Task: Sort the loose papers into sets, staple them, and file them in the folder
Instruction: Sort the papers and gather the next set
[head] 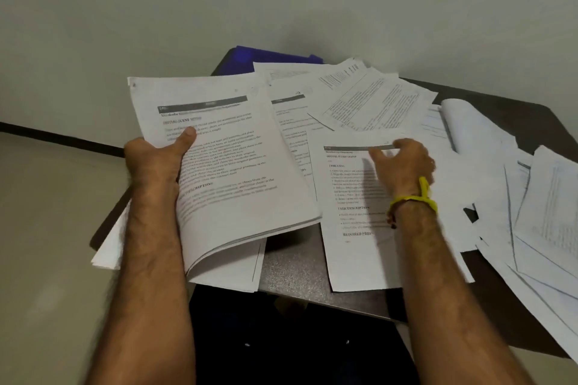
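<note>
Paper stack (225, 159) is light and limp; the left hand (156, 156) grips its edge, while the right hand (403, 162) rests relaxed fingers (378, 155) on a loose sheet (353, 247).

I see white papers (219, 147) with black print, a blue folder (275, 55), a yellow wristband (420, 197) — and a dark speckled table (294, 262).

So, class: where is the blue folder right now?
In the head view the blue folder lies at the table's far edge by the wall, mostly buried under loose papers, beyond the left hand's stack.
</note>
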